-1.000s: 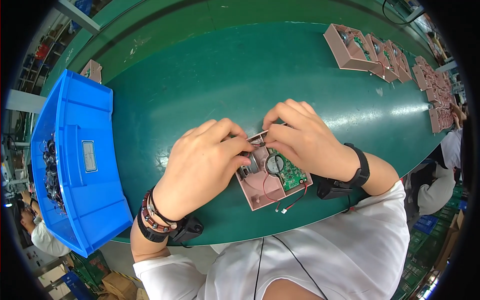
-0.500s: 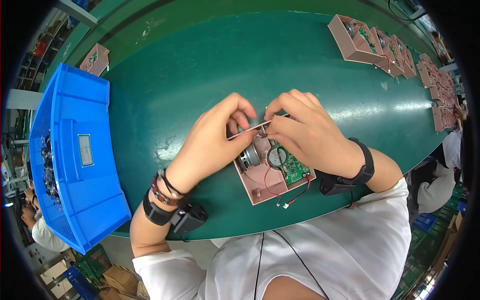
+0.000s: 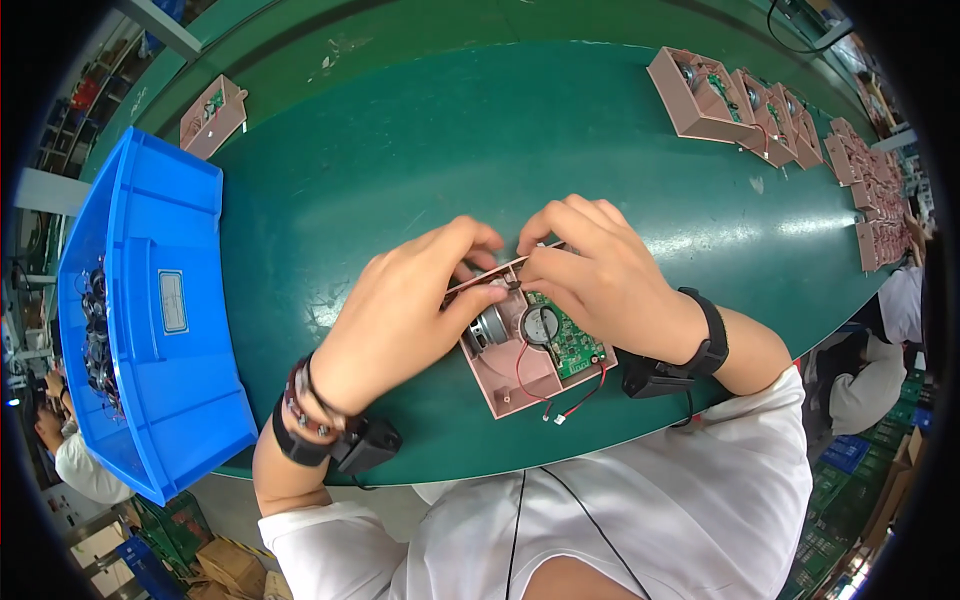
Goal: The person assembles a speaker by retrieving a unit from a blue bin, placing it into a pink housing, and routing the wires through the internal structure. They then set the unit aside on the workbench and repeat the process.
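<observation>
A pink, open-topped speaker housing (image 3: 525, 398) lies tilted on the table in front of me. Inside it sit a silver-and-black speaker (image 3: 489, 330), a round grey disc-shaped part (image 3: 541, 325) and a green circuit board (image 3: 582, 350). Red and black wires end in a white connector (image 3: 559, 419) over the near edge. My left hand (image 3: 415, 290) is closed at the far wall, thumb inside and fingers curled beyond it. My right hand (image 3: 600, 285) has its fingers pinched together at that wall. A small dark part (image 3: 513, 286) shows between the hands; the right fingertips hide their contact.
At the left stands a large blue bin (image 3: 185, 390) holding dark wired parts (image 3: 100, 350). A pink housing (image 3: 213, 120) lies behind it. More fitted housings (image 3: 700, 100) line the far right, with stacked ones (image 3: 880, 205) beyond. Other people sit at both sides.
The view has shifted a little. Both hands remain at the housing's far wall, and the small dark part now shows lower, by my left thumb.
</observation>
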Available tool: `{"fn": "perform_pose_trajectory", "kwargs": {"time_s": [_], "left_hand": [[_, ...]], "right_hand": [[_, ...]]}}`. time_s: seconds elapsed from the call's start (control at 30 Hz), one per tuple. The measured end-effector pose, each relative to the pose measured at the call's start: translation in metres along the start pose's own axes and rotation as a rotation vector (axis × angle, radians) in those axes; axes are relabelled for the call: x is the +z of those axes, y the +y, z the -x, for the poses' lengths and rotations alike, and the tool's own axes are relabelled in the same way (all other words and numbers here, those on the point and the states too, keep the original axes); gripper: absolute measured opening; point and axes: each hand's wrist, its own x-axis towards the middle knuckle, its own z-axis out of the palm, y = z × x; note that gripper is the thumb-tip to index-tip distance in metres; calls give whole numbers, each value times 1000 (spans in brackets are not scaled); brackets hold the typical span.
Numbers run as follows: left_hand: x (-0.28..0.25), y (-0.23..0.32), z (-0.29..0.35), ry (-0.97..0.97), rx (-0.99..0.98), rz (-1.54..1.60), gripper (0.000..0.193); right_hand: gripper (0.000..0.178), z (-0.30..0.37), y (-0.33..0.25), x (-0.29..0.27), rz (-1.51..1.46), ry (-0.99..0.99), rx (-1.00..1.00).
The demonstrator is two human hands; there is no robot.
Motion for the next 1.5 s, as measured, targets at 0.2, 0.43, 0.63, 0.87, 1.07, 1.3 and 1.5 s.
{"fn": "perform_pose_trajectory", "kwargs": {"time_s": [0.2, 0.43, 0.63, 0.87, 1.07, 1.3, 1.5], "left_hand": [[4, 32, 24, 53, 155, -586, 41], [11, 37, 29, 40, 119, -669, 47], [-1, 33, 27, -89, 81, -628, 47], [-28, 23, 26, -29, 174, -518, 39], [-61, 15, 18, 194, 50, -430, 31], [-68, -66, -5, 422, -28, -601, 24], [-89, -123, -50, 593, -55, -780, 30]], "right_hand": [[16, 2, 2, 2, -21, 6, 4], [16, 4, 1, 0, -56, 23, 57], [17, 5, 2, 2, -85, 8, 29], [15, -4, -11, -12, -42, 14, 43], [15, 23, -61, -16, 206, -216, -329], [11, 38, -48, 4, 387, -243, -348], [7, 84, -6, -58, 684, -236, 38]]}}
